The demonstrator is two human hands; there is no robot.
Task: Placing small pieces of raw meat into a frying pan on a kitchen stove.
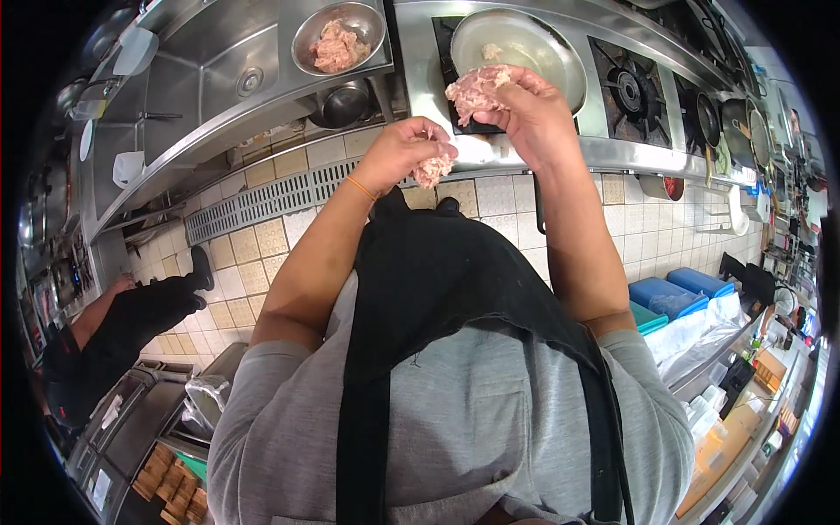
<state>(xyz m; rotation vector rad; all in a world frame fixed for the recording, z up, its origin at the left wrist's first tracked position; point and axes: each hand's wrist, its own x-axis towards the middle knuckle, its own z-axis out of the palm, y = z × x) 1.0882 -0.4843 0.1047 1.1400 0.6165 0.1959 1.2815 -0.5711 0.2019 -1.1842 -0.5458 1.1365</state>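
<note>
Grey short-sleeved shirt [464, 394] and black cloth apron [437, 271] of the person, nearest the camera, seen from above with both bare forearms reaching forward. Right grip [535, 114]: thumb and fingers clamped on a broad, ragged piece of pink raw meat [477, 94], which overlaps the near rim of a wide, round, silver metal pan [551, 74] in this view; the height between them cannot be told. Left grip [402, 156]: fingers curled together on a smaller, pale pink lump of raw meat [432, 171], seen just outside the front edge of the stainless-steel stove surface [416, 57]; a thin orange band [360, 187] encircles the wrist. Pan: set toward the left edge of the stove surface, with a small pale morsel of meat [492, 52] lying left of its middle. Black burner with a metal grate [632, 89]: right of the pan, uncovered. Round stainless-steel bowl [305, 37]: near the front right corner of the adjoining steel sink surface [288, 22], holding a mound of pink minced meat [339, 48]. At far left, well apart from the meat, a second person in black clothing [131, 311]
</note>
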